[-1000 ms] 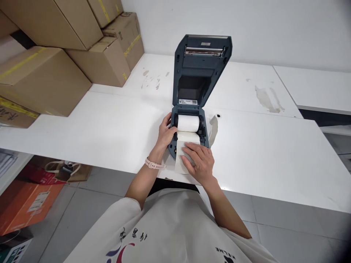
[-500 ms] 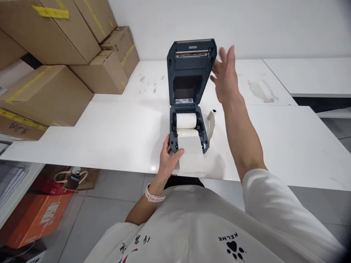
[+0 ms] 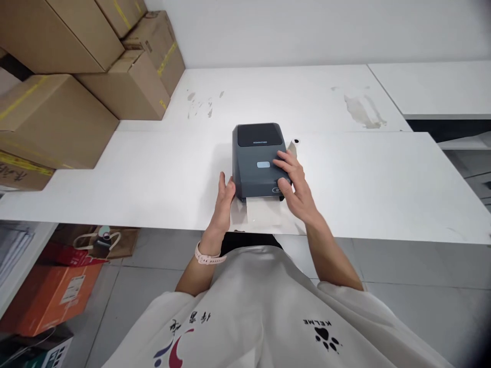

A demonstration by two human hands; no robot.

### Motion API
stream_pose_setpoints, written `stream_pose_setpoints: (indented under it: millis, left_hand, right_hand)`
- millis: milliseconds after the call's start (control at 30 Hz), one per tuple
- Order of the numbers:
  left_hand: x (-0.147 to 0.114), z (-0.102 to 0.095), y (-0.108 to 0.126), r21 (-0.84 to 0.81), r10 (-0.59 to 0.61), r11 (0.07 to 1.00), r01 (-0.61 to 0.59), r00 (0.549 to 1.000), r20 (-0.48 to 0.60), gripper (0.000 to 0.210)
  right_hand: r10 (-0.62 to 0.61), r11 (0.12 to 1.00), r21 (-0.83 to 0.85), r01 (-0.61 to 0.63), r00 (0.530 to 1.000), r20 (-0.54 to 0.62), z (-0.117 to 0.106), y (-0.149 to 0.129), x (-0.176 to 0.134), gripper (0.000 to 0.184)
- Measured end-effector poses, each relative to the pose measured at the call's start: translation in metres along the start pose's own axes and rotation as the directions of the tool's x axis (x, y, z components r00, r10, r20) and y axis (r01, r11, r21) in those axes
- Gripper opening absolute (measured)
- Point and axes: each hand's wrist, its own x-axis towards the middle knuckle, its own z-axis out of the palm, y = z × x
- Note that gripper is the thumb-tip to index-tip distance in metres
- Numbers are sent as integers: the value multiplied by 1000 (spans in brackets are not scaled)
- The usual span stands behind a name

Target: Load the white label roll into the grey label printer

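A dark grey label printer [image 3: 249, 166] stands on the white table with its lid down. From its front slot a strip of white label paper [image 3: 263, 210] hangs out over the tabletop. My left hand [image 3: 223, 204] is against the printer's left front side, fingers stretched out and not wrapped round it. On the lid's right front part lies my right hand [image 3: 296, 186], fingers spread, thumb near the front edge. Behind that hand a small paper roll [image 3: 293, 145] stands at the printer's right, partly hidden.
Cardboard boxes [image 3: 88, 122] are stacked on the table's left end. The white table [image 3: 364, 189] meets a wall at the back and has peeled patches. An orange box [image 3: 57, 296] and a paper bag [image 3: 126, 243] sit on the floor at lower left.
The printer's lid has swung from raised to down, covering the paper roll inside. My right hand came down from beside the raised lid onto its top. My left thumb left the paper strip.
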Motion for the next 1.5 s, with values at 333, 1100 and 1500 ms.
stream_pose_setpoints:
  millis: [333,1100,1500]
  left_hand:
    - [4,21,-12,16,78,997,-76,987,-142,89]
    - [-44,18,-23,151,-289,956,253,904,314,42]
    - [-34,-4,-6,372,273,912,-173,932,-238,30]
  right_hand:
    - [7,982,-188,-30,992,-124,31,13,-26,46]
    - [-86,996,-3,89,949,-304,47,26,-23,35]
    - [-149,837,-536,111,988,-29,15,-3,-1,27]
